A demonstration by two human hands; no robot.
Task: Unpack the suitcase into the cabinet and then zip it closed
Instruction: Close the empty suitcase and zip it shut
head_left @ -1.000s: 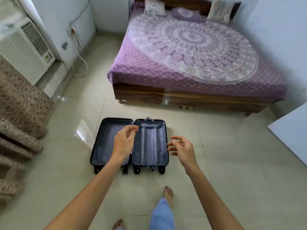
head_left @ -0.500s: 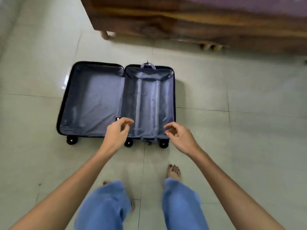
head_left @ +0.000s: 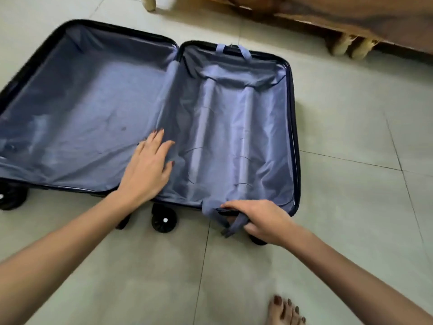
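A dark hard-shell suitcase (head_left: 295, 127) lies flat and wide open on the tiled floor, both halves lined in blue-grey fabric with nothing inside. My left hand (head_left: 147, 167) rests flat with straight fingers on the lining at the centre hinge, near the front edge. My right hand (head_left: 260, 219) grips the front rim of the right half, fingers curled round a blue-grey strap (head_left: 232, 225) that hangs over that edge. A matching strap (head_left: 234, 49) sits at the far rim.
Black wheels (head_left: 164, 219) stick out along the suitcase's near edge. A wooden bed frame (head_left: 365, 22) with short pale legs runs across the top right. My bare foot (head_left: 285, 310) stands on the tiles at the bottom right.
I have bent down close to the suitcase. Both hands, which hung above it, have come down: the left onto the lining, the right onto the front strap and rim.
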